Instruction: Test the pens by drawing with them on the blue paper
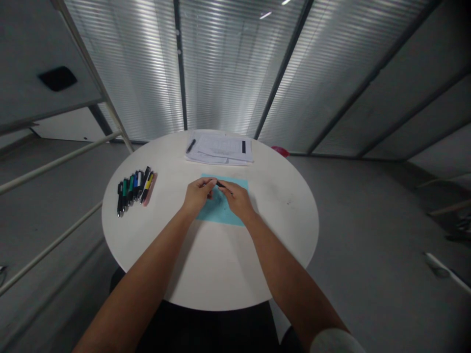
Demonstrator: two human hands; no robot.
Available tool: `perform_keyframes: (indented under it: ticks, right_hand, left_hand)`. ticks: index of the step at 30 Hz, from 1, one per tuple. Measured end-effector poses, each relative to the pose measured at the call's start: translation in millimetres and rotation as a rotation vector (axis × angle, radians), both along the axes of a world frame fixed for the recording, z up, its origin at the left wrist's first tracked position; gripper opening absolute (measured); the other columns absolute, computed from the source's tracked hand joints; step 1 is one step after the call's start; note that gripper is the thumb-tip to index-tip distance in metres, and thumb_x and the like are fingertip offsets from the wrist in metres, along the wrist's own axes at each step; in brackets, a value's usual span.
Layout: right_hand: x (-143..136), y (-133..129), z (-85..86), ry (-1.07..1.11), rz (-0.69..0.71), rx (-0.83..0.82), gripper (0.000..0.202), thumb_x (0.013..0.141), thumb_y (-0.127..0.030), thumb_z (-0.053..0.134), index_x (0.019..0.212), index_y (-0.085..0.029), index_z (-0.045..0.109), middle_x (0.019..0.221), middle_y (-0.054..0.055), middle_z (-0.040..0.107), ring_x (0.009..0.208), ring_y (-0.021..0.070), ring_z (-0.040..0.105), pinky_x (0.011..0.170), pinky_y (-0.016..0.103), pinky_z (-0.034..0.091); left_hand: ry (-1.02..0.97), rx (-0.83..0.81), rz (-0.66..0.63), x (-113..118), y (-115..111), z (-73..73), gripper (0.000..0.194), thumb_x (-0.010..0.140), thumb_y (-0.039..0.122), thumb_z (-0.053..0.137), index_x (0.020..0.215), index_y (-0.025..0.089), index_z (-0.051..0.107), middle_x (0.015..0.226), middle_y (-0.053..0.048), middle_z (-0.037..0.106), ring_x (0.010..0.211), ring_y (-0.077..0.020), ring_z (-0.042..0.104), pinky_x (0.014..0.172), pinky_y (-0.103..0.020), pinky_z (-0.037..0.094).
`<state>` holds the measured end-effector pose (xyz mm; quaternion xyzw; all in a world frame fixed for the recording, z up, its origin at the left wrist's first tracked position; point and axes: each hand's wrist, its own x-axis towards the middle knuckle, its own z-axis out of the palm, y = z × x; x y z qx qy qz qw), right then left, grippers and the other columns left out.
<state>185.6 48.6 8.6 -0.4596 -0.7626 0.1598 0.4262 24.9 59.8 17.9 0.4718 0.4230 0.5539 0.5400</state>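
Both hands meet over a light blue sheet (211,214) on the round white table. My left hand (197,195) is closed, its thumb and fingers pinching one end of a small black pen (220,184). From the other side, my right hand (237,197) grips the same pen between thumb and fingers. Only a short dark piece of it shows; the rest is hidden by my fingers, so I cannot tell whether it is whole or in parts. A few tiny dark specks lie on the blue sheet below.
A row of several pens (131,190), black, green, blue and yellow, lies at the table's left. Papers (221,149) with a dark pen (191,145) on top sit at the far edge. White rails (62,169) run left of the table (221,274); a blind-covered glass wall (221,73) stands behind.
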Motion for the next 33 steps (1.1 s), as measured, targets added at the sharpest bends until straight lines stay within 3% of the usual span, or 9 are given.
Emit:
perform_keyframes:
  ticks: [6,10,13,19,26,29,33]
  right_hand:
    - [-1.0,-4.3,4.1,-0.067,-0.061,0.059,0.032,0.093,-0.032,0.051,0.122,-0.024,0.062,0.102,0.006,0.065,0.093,0.0198,0.062,0.085,0.034,0.05]
    - [-2.1,-2.0,-0.6,0.006,-0.126,0.058,0.025,0.085,-0.024,0.057,0.11,-0.02,0.06,0.096,0.006,0.063,0.085,0.0189,0.06,0.079,0.033,0.051]
    - [-1.4,-1.3,-0.9,0.018,-0.103,0.039,0.014,0.088,-0.03,0.056,0.098,-0.022,0.062,0.095,0.005,0.065,0.084,0.0182,0.06,0.077,0.032,0.051]
    - [-0.5,-5.0,5.0,-0.08,-0.096,0.043,0.027,0.098,-0.037,0.043,0.109,-0.026,0.066,0.1,0.004,0.067,0.092,0.0184,0.063,0.082,0.032,0.049]
    - [-3.8,-4.9,2.4,0.057,-0.102,0.02,0.023,0.084,-0.03,0.06,0.105,-0.02,0.059,0.094,0.005,0.064,0.079,0.0173,0.06,0.074,0.031,0.049]
    - [-3.9,-4.0,2.1,0.095,-0.08,-0.028,0.018,0.089,-0.038,0.056,0.095,-0.021,0.06,0.092,0.004,0.065,0.079,0.0172,0.061,0.073,0.03,0.049]
    - [-2.2,-2.2,2.6,0.064,-0.069,-0.024,0.028,0.096,-0.042,0.043,0.091,-0.023,0.063,0.087,0.004,0.067,0.084,0.0185,0.062,0.079,0.032,0.049]
  left_hand:
    - [-0.002,-0.009,-0.035,-1.2,-2.0,2.0,0.038,0.069,0.047,0.076,0.089,0.014,0.074,0.063,0.0,0.057,0.055,-0.01,0.049,0.051,-0.023,0.045]
    - [-0.023,-0.024,-0.036,-3.2,-2.9,3.9,0.04,0.068,0.048,0.076,0.089,0.014,0.073,0.061,0.001,0.055,0.054,-0.0095,0.049,0.05,-0.022,0.043]
    - [-0.051,-0.017,-0.016,-4.7,-1.6,3.8,0.042,0.068,0.049,0.076,0.091,0.014,0.073,0.063,0.0,0.056,0.054,-0.009,0.048,0.051,-0.022,0.043]
    - [-0.104,-0.066,0.005,-4.2,-1.7,6.4,0.042,0.064,0.048,0.079,0.089,0.014,0.073,0.064,0.001,0.055,0.055,-0.0087,0.048,0.051,-0.023,0.043]
    - [-0.136,-0.042,-0.017,-5.1,-2.0,4.2,0.044,0.066,0.047,0.078,0.095,0.014,0.073,0.067,0.0,0.055,0.057,-0.0086,0.048,0.05,-0.022,0.043]
    - [-0.172,-0.046,0.002,-6.1,-1.4,5.1,0.044,0.067,0.046,0.077,0.096,0.014,0.072,0.072,-0.001,0.057,0.059,-0.0088,0.05,0.051,-0.022,0.044]
    - [-0.172,-0.059,0.022,-6.0,-2.0,7.2,0.043,0.066,0.044,0.077,0.096,0.013,0.073,0.074,-0.002,0.058,0.061,-0.0092,0.051,0.052,-0.022,0.044]
